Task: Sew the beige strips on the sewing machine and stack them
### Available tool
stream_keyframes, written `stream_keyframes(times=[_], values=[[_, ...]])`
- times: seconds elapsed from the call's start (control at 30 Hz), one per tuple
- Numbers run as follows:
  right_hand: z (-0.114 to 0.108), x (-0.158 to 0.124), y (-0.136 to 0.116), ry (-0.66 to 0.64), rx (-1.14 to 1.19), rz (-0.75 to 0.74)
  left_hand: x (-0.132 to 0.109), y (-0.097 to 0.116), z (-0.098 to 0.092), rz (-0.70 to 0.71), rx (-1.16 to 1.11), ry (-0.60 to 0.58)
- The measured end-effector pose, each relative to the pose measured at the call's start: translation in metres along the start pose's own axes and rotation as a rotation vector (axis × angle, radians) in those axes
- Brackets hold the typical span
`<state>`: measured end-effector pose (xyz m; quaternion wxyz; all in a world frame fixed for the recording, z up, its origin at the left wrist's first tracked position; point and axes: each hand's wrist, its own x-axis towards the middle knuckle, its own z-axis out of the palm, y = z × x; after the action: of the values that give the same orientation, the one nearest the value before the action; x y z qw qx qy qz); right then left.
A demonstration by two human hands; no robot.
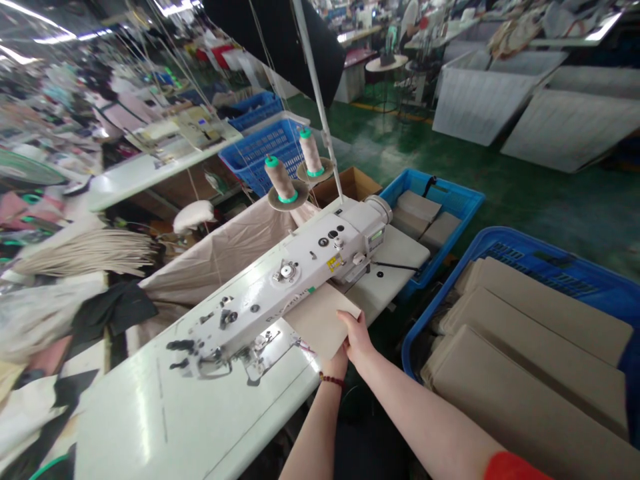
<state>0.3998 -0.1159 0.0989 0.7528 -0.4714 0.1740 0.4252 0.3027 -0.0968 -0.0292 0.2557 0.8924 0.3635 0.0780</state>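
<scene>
A beige panel (320, 323), flat and thin, is held over the near edge of a white sewing table (125, 407), its far side right up against the long body of a white sewing machine (280, 277). The person's right hand (356, 333) pinches the panel's near right corner, thumb on top; a red sleeve (513, 467) shows lower on that arm. The left hand (336, 362), with a dark beaded bracelet (332, 380) at the wrist, is at the near edge, partly hidden beneath the panel, so whether it grips cannot be told. Behind the machine stand two thread cones with green ends, one nearer (280, 179) and one farther (311, 153), and a pale draped cloth (215, 247). To the right, a dark blue crate (480, 241) holds stacks of beige pieces (530, 360); beyond it, a lighter blue crate (463, 193) holds more. Farther back, large white bins (487, 100) stand on a green floor (370, 147).
</scene>
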Motion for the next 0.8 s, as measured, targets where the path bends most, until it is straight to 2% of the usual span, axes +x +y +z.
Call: stream_keyframes(times=[0.13, 0.3, 0.43, 0.57, 0.7, 0.8], values=[[0.001, 0.003, 0.005, -0.011, 0.019, 0.008, -0.001, 0.005, -0.014, -0.005, 0.017, 0.026], [-0.004, 0.008, -0.002, -0.014, 0.013, 0.035, -0.005, 0.002, -0.038, 0.076, -0.025, -0.052], [-0.008, 0.007, 0.003, -0.015, 0.038, 0.036, -0.016, -0.001, -0.056, 0.089, -0.083, -0.098], [-0.009, 0.009, 0.014, -0.011, 0.067, 0.032, -0.024, 0.002, -0.065, 0.042, -0.169, -0.115], [-0.008, 0.013, 0.016, -0.001, 0.078, 0.011, -0.032, 0.015, -0.074, -0.022, -0.302, -0.117], [-0.007, 0.013, 0.013, -0.006, 0.080, -0.033, -0.039, 0.021, -0.090, -0.111, -0.431, -0.082]])
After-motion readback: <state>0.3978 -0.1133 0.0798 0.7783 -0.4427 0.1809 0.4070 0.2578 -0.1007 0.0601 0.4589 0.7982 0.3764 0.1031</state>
